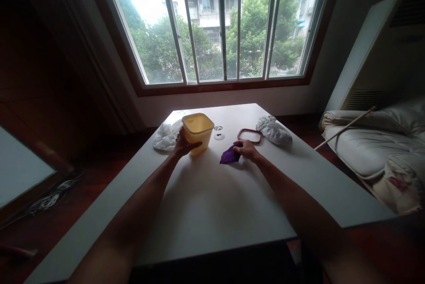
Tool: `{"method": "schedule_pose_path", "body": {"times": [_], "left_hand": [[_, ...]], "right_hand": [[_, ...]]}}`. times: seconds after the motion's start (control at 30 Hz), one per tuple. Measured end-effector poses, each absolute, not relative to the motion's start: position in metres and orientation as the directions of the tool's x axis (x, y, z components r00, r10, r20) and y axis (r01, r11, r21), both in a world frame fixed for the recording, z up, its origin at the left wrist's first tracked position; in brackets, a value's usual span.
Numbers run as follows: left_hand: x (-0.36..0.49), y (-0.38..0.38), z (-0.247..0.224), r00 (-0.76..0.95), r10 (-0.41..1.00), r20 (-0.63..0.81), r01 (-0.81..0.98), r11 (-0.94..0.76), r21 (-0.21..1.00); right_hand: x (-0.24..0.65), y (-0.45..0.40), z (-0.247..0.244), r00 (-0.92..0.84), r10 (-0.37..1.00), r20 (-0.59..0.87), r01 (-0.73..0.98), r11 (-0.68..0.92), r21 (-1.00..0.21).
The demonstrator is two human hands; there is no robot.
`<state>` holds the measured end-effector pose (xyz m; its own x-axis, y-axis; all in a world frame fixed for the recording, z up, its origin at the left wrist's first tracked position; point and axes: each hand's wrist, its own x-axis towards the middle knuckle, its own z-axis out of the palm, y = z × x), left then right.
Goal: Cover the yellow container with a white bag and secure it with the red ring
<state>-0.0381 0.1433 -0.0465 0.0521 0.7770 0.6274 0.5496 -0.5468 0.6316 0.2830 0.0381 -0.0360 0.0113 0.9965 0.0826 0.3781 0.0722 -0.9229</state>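
Observation:
My left hand [186, 144] grips the near left side of a yellow plastic bin [201, 131], thumb across its front wall. The bin stands open at the top, tilted slightly or upright; I cannot tell whether its base rests on the table. To the right, my right hand [246, 149] is closed on a purple cloth [230, 155], which hangs down to the white tabletop. Just beyond that hand lies a reddish-brown rounded rectangular frame [249, 136].
White plastic bags lie at the left [166, 137] and right [274, 131] of the white table [212, 204]. Round metal fittings [219, 136] sit behind the bin. A long stick [345, 128] leans across the pale cushioned seat [358, 142] at right. Cables [53, 197] lie on the floor at left.

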Motion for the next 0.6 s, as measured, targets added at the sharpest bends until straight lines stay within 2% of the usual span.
{"method": "schedule_pose_path", "body": {"times": [0.07,0.17,0.27,0.33,0.43,0.5,0.57,0.6], "left_hand": [[-0.039,0.125,-0.049,0.100,0.748,0.657,0.644,-0.552,0.530],[-0.040,0.098,-0.051,0.213,0.632,0.745,0.656,-0.658,0.370],[-0.039,0.080,-0.051,0.274,0.517,0.811,0.619,-0.740,0.262],[-0.037,0.074,-0.051,0.293,0.488,0.822,0.629,-0.746,0.219],[-0.031,0.070,-0.051,0.374,0.454,0.809,0.646,-0.753,0.124],[-0.026,0.068,-0.051,0.447,0.407,0.797,0.634,-0.772,0.039],[-0.021,0.065,-0.050,0.498,0.361,0.789,0.621,-0.783,-0.034],[-0.018,0.064,-0.049,0.510,0.345,0.788,0.618,-0.784,-0.057]], "right_hand": [[0.292,0.039,-0.034,0.067,0.997,0.031,0.247,0.013,-0.969],[0.305,0.040,-0.031,0.149,0.989,0.009,0.095,-0.005,-0.995],[0.314,0.041,-0.029,0.268,0.962,0.054,0.025,0.049,-0.998],[0.319,0.042,-0.027,0.369,0.926,0.083,0.018,0.082,-0.996],[0.323,0.040,-0.021,0.519,0.833,0.191,0.129,0.144,-0.981],[0.320,0.033,-0.013,0.583,0.739,0.339,0.282,0.207,-0.937],[0.313,0.022,-0.005,0.531,0.652,0.542,0.483,0.293,-0.825],[0.308,0.015,-0.001,0.439,0.632,0.638,0.580,0.343,-0.739]]}}
